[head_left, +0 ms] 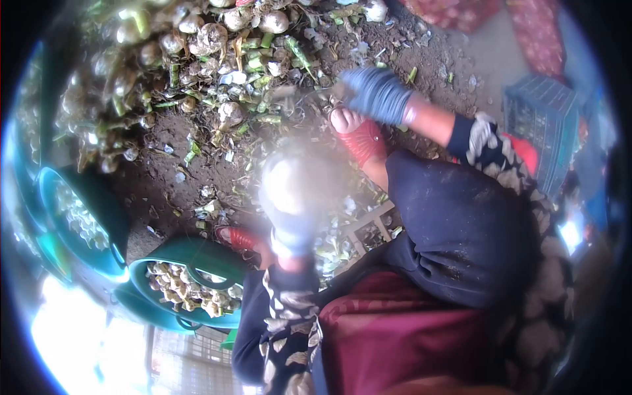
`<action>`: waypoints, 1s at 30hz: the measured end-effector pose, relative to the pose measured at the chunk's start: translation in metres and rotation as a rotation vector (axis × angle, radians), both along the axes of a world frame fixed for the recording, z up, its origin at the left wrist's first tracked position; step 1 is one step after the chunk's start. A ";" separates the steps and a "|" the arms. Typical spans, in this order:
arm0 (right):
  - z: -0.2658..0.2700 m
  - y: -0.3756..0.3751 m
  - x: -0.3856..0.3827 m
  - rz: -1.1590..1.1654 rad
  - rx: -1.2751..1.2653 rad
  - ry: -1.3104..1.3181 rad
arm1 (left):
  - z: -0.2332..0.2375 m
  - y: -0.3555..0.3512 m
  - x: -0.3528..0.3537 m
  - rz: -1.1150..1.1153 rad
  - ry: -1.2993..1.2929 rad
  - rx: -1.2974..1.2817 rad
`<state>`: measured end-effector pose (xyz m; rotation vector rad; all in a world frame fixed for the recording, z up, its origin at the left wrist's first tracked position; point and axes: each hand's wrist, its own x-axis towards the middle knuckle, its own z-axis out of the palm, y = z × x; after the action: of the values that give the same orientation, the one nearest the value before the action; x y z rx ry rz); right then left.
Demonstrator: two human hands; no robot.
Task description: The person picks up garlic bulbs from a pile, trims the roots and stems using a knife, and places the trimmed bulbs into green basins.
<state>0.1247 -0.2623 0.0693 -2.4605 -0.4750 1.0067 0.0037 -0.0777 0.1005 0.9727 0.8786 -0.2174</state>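
Observation:
My right hand (375, 95), in a blue-grey knit glove, is curled closed above the red sandal (361, 141) on my right foot. A blurred brownish, thin shape reaches left from its fingers, and I cannot tell what it is. My left hand (289, 197) wears a pale glove and is smeared by motion and glare over the littered ground, its fingers lost in the blur. Beyond both hands lies a heap of garlic bulbs (212, 38) with roots and cut green stems (253, 62). A single dirty bulb (230, 113) rests at the heap's near edge.
At left stand a green tub of garlic (191, 289) and another green tub (82, 217) with pale contents. A blue crate (540, 131) is at right, below red mesh sacks (536, 36). Trimmings surround a slatted frame (370, 227) between my legs.

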 end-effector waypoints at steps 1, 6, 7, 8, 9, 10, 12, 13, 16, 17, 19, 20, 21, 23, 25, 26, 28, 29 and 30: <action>-0.016 -0.015 0.007 -0.142 -0.075 0.005 | 0.010 0.002 0.000 -0.004 -0.008 0.006; 0.002 -0.002 -0.004 -0.441 0.496 0.151 | 0.017 0.006 0.021 -0.390 -0.238 0.517; 0.015 0.006 -0.007 -0.494 0.668 0.441 | 0.017 0.004 0.023 -0.544 -0.287 0.666; 0.037 0.009 -0.009 -0.488 0.632 0.611 | 0.018 -0.001 0.030 -0.758 -0.334 0.843; 0.040 0.014 -0.006 -0.437 0.625 0.627 | 0.021 -0.006 0.037 -0.948 -0.400 1.031; 0.044 0.020 -0.003 -0.385 0.620 0.641 | 0.012 -0.005 0.038 -0.938 -0.463 1.123; 0.025 0.024 -0.010 -0.423 0.761 0.635 | 0.010 -0.002 0.041 -0.862 -0.609 1.169; 0.023 0.023 -0.010 -0.424 0.773 0.507 | -0.009 0.004 0.037 -0.591 -0.640 1.179; 0.033 0.029 -0.015 -0.442 0.749 0.261 | -0.021 0.007 0.026 0.059 -0.346 0.876; 0.025 0.031 -0.019 -0.405 0.779 0.222 | -0.013 0.006 0.024 0.198 -0.145 0.571; 0.010 0.040 -0.025 -0.318 0.838 0.148 | -0.017 0.007 0.019 -0.103 -0.108 0.201; 0.016 0.039 -0.026 -0.243 0.736 0.146 | -0.016 0.005 0.020 -0.265 -0.187 0.206; 0.020 0.036 -0.026 -0.190 0.653 0.121 | -0.019 0.003 0.021 -0.474 -0.302 0.365; 0.008 0.036 -0.020 -0.374 0.804 0.053 | -0.019 0.002 0.027 -0.568 -0.362 0.291; 0.012 0.024 -0.005 -0.207 0.358 -0.107 | -0.011 0.006 0.033 -0.172 -0.096 -0.350; 0.001 0.023 -0.002 -0.134 0.365 -0.203 | -0.014 0.011 0.031 -0.176 -0.067 -0.307; -0.003 0.028 -0.003 0.015 0.351 -0.312 | -0.023 0.020 0.028 -0.362 -0.072 -0.062; 0.004 0.031 -0.001 0.100 0.333 -0.328 | -0.022 0.023 0.029 -0.382 -0.072 0.007; 0.003 0.031 0.006 0.131 0.173 -0.142 | -0.021 0.026 0.030 -0.400 -0.076 0.078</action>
<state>0.1309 -0.2311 0.0721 -2.3795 -0.7462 0.8058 0.0333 -0.0521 0.0794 1.2182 0.6199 -0.4859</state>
